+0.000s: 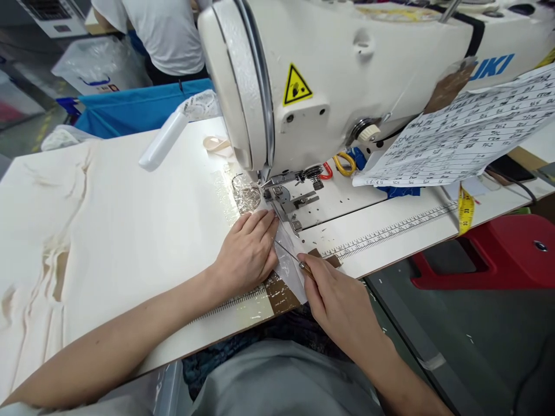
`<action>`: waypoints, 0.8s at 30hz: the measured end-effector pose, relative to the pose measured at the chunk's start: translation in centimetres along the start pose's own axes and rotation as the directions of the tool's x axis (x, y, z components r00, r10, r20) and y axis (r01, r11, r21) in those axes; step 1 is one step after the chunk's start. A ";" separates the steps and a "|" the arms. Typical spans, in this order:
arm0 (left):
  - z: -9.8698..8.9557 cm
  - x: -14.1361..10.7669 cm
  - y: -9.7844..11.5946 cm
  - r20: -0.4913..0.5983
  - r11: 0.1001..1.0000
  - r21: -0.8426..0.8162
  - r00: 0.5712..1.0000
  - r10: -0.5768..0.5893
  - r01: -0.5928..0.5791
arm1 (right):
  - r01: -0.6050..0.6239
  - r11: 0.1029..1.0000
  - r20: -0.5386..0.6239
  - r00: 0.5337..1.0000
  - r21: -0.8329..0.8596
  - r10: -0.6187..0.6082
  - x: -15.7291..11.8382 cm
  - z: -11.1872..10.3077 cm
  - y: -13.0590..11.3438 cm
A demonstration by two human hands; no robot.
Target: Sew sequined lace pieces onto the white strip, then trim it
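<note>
A strip of thin white fabric point(286, 260) runs from the presser foot of the sewing machine point(338, 86) toward the table's front edge. My left hand point(249, 248) presses on it with its fingers together, right in front of the needle area; the fingertips lie close to the metal foot. In my right hand point(336, 303) is an awl point(306, 269) with a wooden handle. Its thin metal shaft points up and left over the fabric, its tip by my left fingers. Part of the fabric is hidden under my left hand.
Cream fabric pieces point(56, 271) lie at the left of the white table point(173, 231). Yellow-handled scissors point(346, 164) rest behind the foot. A written sheet point(459, 133) hangs from the machine, near a tape measure point(466, 211). A red stool point(511, 254) stands right; a co-worker point(162, 34) is behind.
</note>
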State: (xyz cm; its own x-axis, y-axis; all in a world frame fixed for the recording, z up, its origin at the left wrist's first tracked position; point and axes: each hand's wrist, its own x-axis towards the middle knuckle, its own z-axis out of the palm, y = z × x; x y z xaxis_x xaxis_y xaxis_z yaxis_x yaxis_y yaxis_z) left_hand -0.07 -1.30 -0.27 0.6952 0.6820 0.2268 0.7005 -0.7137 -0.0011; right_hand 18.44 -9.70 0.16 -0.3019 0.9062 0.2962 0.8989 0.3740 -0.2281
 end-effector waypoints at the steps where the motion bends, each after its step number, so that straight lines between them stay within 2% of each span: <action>1: 0.0 0.0 0.0 -0.004 1.000 -0.004 1.000 0.001 -0.001 | 0.000 1.000 0.002 1.000 -0.002 0.000 0.1 0.0 0.0; 11: 0.2 0.4 -0.9 -0.020 1.000 -0.012 0.999 -0.025 0.025 | -0.024 1.000 0.007 1.000 0.019 0.024 1.3 0.6 0.0; 17: 0.4 0.9 -1.5 -0.007 0.994 0.049 0.995 -0.102 0.102 | -0.036 0.999 0.017 0.999 0.024 0.036 2.3 1.1 0.0; 24: 0.0 1.3 -3.1 -0.028 0.995 0.072 0.997 -0.065 0.067 | -0.091 0.984 -0.006 0.996 0.152 0.093 2.6 1.6 -0.3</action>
State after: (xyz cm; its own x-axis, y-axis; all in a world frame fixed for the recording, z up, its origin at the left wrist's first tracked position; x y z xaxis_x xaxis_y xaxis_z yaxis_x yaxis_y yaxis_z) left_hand -1.38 1.81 0.00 0.6435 0.7223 0.2536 0.7552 -0.6530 -0.0564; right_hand 16.82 -7.10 -0.50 -0.2151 0.9359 0.2789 0.8640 0.3155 -0.3924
